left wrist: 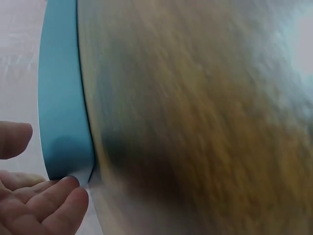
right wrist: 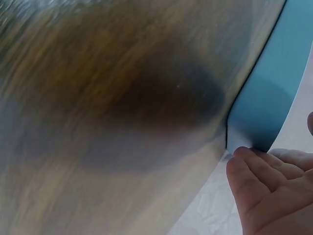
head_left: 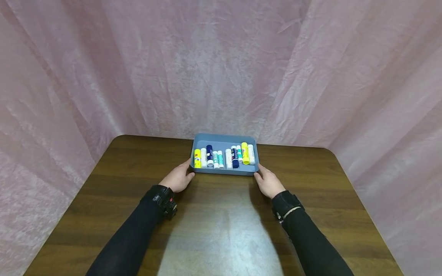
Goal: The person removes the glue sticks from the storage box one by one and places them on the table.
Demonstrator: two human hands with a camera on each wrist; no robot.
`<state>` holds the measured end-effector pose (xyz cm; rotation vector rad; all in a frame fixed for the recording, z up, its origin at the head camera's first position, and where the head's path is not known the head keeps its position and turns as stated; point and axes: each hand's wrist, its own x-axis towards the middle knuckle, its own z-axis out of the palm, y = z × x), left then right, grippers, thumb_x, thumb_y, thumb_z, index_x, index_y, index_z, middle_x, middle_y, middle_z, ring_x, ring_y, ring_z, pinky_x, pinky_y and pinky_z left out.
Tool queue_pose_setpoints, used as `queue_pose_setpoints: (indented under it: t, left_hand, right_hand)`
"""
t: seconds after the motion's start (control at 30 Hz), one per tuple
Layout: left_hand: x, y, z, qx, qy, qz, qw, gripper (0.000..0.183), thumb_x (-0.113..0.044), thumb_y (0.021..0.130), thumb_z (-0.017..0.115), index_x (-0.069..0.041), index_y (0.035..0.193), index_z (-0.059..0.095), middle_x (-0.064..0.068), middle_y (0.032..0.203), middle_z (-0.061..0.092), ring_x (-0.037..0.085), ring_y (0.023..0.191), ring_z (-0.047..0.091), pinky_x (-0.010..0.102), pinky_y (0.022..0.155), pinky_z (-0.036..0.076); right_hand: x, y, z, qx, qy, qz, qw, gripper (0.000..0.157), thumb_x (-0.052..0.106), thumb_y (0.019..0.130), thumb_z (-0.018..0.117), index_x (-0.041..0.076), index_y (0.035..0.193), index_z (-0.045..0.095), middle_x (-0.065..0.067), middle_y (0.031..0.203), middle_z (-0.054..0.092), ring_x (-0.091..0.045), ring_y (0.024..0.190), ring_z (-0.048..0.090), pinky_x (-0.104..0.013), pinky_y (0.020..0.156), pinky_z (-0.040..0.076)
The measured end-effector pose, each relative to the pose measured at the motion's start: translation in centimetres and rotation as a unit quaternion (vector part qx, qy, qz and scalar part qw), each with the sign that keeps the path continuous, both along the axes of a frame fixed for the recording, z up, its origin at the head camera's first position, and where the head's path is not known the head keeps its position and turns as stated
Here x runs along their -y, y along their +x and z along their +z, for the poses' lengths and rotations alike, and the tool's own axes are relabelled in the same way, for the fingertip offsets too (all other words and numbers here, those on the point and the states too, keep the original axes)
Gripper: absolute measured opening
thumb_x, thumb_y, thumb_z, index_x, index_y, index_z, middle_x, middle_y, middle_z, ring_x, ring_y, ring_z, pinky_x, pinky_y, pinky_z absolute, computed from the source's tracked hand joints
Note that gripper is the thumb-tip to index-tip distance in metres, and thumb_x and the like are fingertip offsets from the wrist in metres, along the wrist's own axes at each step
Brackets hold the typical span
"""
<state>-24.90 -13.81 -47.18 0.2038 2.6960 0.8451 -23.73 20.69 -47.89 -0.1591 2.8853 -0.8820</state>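
A shallow blue-grey tray (head_left: 224, 172) lies at the far edge of the table, holding two groups of glue sticks in yellow, white, navy and white-and-teal. My left hand (head_left: 177, 179) is at its left front corner, and my right hand (head_left: 269, 184) is at its right front corner. In the left wrist view, extended fingers (left wrist: 51, 208) touch the tray's end (left wrist: 63, 98), with the thumb apart from it. The right wrist view likewise has nearly straight fingers (right wrist: 266, 176) against the other end of the tray (right wrist: 269, 93).
The brown wooden table (head_left: 221, 214) has rounded far corners and a bright reflection in its middle. A pink curtain (head_left: 221, 69) hangs behind the table and along both sides. Black sleeves and wrist-worn devices cover the forearms.
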Motion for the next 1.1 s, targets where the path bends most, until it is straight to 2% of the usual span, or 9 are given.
queue_pose_setpoints:
  t: [0.27, 0.57, 0.87, 1.1]
  left_hand:
    - [0.16, -0.41, -0.03, 0.017, 0.021, 0.005, 0.9996, 0.07, -0.024, 0.107, 0.052, -0.001, 0.162, 0.015, 0.022, 0.166, 0.027, 0.037, 0.153, 0.028, 0.054, 0.124, 0.026]
    - [0.19, -0.33, 0.0, 0.005, 0.026, -0.006, 0.9996, 0.069, -0.023, 0.106, 0.054, 0.002, 0.16, 0.021, 0.024, 0.166, 0.027, 0.038, 0.153, 0.027, 0.054, 0.124, 0.026]
    - [0.32, 0.05, 0.53, 0.01, 0.037, 0.017, 0.9991, 0.062, -0.022, 0.106, 0.054, 0.003, 0.158, 0.03, 0.024, 0.16, 0.037, 0.037, 0.142, 0.046, 0.053, 0.118, 0.038]
    - [0.35, 0.42, 0.59, 0.018, 0.061, 0.034, 0.9974, 0.058, -0.02, 0.106, 0.054, 0.003, 0.156, 0.035, 0.023, 0.153, 0.049, 0.034, 0.137, 0.053, 0.049, 0.114, 0.043]
  right_hand:
    - [-0.03, 0.03, 0.03, 0.012, -0.011, -0.005, 1.0, 0.06, 0.025, 0.108, 0.042, -0.007, 0.157, 0.027, -0.027, 0.16, 0.035, -0.041, 0.15, 0.034, -0.053, 0.123, 0.028]
    - [0.19, 0.24, 0.07, 0.013, -0.025, -0.011, 1.0, 0.061, 0.024, 0.108, 0.043, -0.007, 0.157, 0.027, -0.028, 0.16, 0.036, -0.04, 0.149, 0.035, -0.053, 0.123, 0.03]
    - [0.1, 0.3, 0.19, 0.002, -0.054, -0.028, 0.998, 0.056, 0.021, 0.106, 0.047, -0.009, 0.153, 0.036, -0.029, 0.152, 0.047, -0.04, 0.141, 0.047, -0.052, 0.117, 0.039]
    - [-0.12, 0.26, 0.59, 0.016, -0.051, -0.032, 0.998, 0.054, 0.019, 0.106, 0.048, -0.011, 0.15, 0.04, -0.032, 0.149, 0.048, -0.043, 0.14, 0.046, -0.054, 0.117, 0.038]
